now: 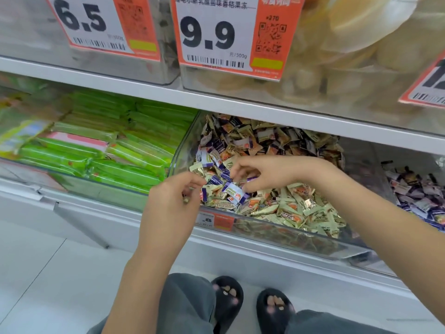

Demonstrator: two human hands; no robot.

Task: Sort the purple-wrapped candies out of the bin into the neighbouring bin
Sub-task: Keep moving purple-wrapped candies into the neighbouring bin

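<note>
From the head view, a clear bin [183,150] on the lower shelf [265,251] holds a heap of gold and purple candies. The purple candies [214,160] lie mostly along its left and rear side; gold candies [301,208] fill the front right. To the right, the neighbouring bin [366,160] holds more purple-wrapped pieces [419,196], well apart from the hands. To the left, another bin is packed with green packs [125,145]. Above, the upper shelf carries clear tubs with orange price tags [216,37] reading 6.5 and 9.9. A small orange tag [216,221] sits on the bin's front wall.

The left hand [168,201] hovers at the bin's front left corner, fingers curled, its grip pinched on something small and dark that cannot be made out. The right hand [269,172] reaches in from the right, palm down, fingertips bent onto the heap; its grip pinches a purple candy [234,191] lying just below the thumb, though motion blur makes the contact uncertain.

Both forearms cover part of the bin's front. The right-hand bin is cut off by the frame edge. Below, grey trousers and black slippers [228,300] stand on the floor.
</note>
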